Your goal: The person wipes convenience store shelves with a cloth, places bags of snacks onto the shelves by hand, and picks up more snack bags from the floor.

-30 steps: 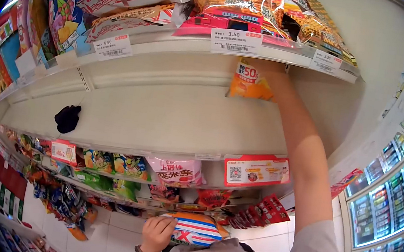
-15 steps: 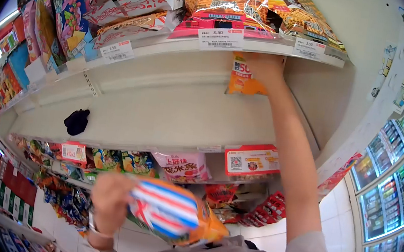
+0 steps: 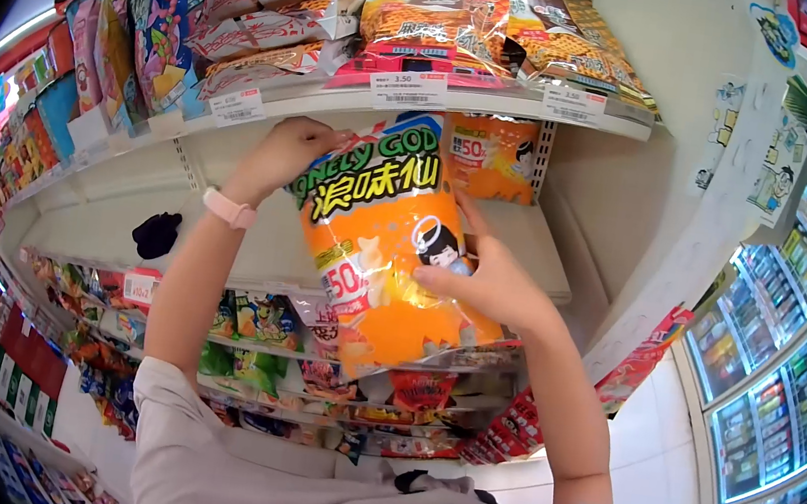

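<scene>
An orange bag of snack chips (image 3: 382, 300) with green and yellow lettering is held upright, slightly tilted, in front of the shelf. My left hand (image 3: 290, 152) pinches its upper left corner, a pink band round the wrist. On the bag's right side lies my right hand (image 3: 501, 279), thumb on the front and fingers behind the edge, partly hidden. A second orange chip bag (image 3: 496, 158) stands on the shelf at the back right, partly covered by the held one.
Above, a shelf edge with price tags (image 3: 408, 89) carries several snack packs (image 3: 437, 19). A dark cloth-like item (image 3: 157, 235) lies on the middle shelf (image 3: 83, 238). Lower shelves hold more snacks (image 3: 259, 320). A white side panel (image 3: 664, 224) and lit drink coolers (image 3: 789, 390) are at the right.
My right hand has left the orange bag on the shelf and moved down to the held bag. My left hand has raised that bag from near my chest, its front now facing me.
</scene>
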Demonstrator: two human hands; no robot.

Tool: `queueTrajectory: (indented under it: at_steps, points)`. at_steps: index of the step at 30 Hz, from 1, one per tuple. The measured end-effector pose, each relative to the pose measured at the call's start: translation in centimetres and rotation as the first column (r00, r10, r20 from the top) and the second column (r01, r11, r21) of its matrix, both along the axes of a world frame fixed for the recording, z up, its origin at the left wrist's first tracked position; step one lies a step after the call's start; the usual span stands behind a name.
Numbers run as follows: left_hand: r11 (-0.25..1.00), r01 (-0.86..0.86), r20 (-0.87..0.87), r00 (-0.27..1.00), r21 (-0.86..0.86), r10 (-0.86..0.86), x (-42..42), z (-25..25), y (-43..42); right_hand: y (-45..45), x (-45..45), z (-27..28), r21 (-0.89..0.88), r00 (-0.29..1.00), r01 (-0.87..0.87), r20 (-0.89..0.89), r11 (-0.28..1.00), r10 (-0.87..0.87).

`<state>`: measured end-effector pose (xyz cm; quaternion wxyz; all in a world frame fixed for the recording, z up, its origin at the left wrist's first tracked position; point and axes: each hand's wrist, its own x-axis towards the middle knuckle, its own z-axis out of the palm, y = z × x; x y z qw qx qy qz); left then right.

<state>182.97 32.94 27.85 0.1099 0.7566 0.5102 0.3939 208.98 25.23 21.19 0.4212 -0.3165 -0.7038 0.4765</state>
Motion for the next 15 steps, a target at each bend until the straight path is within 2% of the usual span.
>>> queueTrajectory:
  at_steps: [1,2,3,4,5,6,7,8,10,12,15]
  points:
    - [0.997,-0.046,-0.022,0.999,-0.065,0.044,0.6,0.2,0.4,0.4,0.7,-0.2,-0.066,0.997,0.058,0.059,0.996,-0.054]
    - [0.988,-0.093,-0.047,0.995,-0.127,0.087,1.0,0.3,0.9,0.5,1.5,-0.1,-0.137,0.996,0.092,0.004,0.986,-0.093]
    - [0.99,0.133,0.162,0.979,-0.039,-0.125,0.6,-0.5,1.6,0.5,2.2,0.0,-0.206,0.99,0.121,-0.05,0.971,-0.134]
    - [0.989,0.14,0.244,0.959,0.048,-0.147,1.1,-1.2,1.5,0.6,2.9,0.1,-0.273,0.979,0.144,-0.103,0.951,-0.178]
    - [0.98,0.141,0.318,0.931,0.138,-0.179,1.7,-2.0,0.9,1.7,3.6,-0.9,-0.181,0.953,0.133,-0.246,0.974,-0.176]
    - [0.964,0.138,0.382,0.898,0.229,-0.219,2.1,-2.6,0.6,2.4,4.3,-1.0,-0.124,0.937,0.154,-0.296,0.98,-0.185]
    - [0.992,0.098,0.287,0.951,0.082,-0.118,1.5,-2.9,0.8,2.9,4.9,-1.0,-0.071,0.919,0.177,-0.346,0.982,-0.191]
    - [0.985,0.17,0.301,0.941,-0.015,-0.158,1.9,-3.6,0.5,3.5,5.4,-1.2,-0.023,0.899,0.201,-0.393,0.979,-0.194]
    - [0.927,0.302,0.347,0.913,-0.221,-0.215,4.5,-5.0,-1.1,5.1,6.1,-1.8,0.05,0.904,0.268,-0.359,0.962,-0.233]
    - [0.875,0.423,0.264,0.894,-0.236,-0.361,5.7,-8.2,1.4,5.8,6.2,-2.3,0.087,0.926,0.268,-0.298,0.96,-0.231]
    - [0.745,0.663,0.405,0.704,-0.08,-0.583,9.5,-8.8,1.2,8.3,5.9,-4.9,0.212,0.923,0.277,-0.33,0.937,-0.198]
